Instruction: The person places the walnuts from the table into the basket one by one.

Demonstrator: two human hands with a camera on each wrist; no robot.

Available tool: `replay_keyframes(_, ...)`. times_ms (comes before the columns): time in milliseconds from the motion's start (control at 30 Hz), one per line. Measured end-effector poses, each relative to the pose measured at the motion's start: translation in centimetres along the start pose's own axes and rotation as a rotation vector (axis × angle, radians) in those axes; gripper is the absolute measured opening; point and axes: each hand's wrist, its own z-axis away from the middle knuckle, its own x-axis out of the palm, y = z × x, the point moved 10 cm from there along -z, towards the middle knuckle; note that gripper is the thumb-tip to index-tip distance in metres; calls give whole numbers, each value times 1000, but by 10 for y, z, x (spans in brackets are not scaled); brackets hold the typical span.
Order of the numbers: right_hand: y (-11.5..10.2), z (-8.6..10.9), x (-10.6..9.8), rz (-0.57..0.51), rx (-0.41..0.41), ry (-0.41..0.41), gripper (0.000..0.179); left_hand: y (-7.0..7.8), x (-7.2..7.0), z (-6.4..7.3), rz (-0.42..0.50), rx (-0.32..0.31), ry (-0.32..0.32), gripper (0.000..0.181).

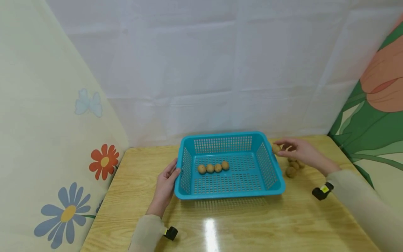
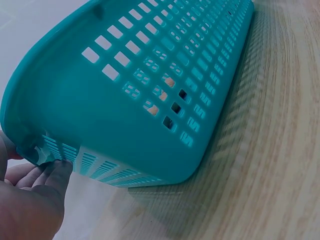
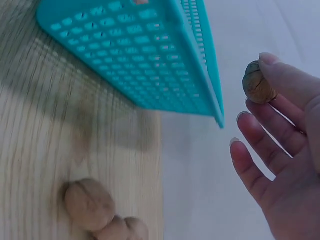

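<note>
A blue plastic basket (image 1: 228,195) with slotted walls stands on the table, with a short row of walnuts (image 1: 210,168) on its floor. At the basket's left end my left hand (image 1: 165,182) grips the rim, thumb on top and fingers against the outer side; the left wrist view shows these fingers (image 2: 52,175) at the end wall. Just outside the right rim, my right hand (image 1: 300,151) pinches one walnut (image 3: 259,85) between thumb and fingertips, above table height. Its other fingers are spread apart in the right wrist view.
A small pile of walnuts (image 1: 291,171) lies on the wooden table (image 1: 239,224) right of the basket, below my right hand. White cloth (image 1: 201,70) hangs behind the table. Flower-patterned panels (image 1: 104,119) stand at both sides.
</note>
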Motion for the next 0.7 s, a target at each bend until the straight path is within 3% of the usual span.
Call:
replay_keyframes(300, -36, -27, 24, -33, -124, -73, 46, 2, 1, 0, -7, 7, -8, 55)
replay_keyframes(700, -67, -65, 65, 19, -120, -195, 49, 2, 2, 0, -12, 7, -15, 54)
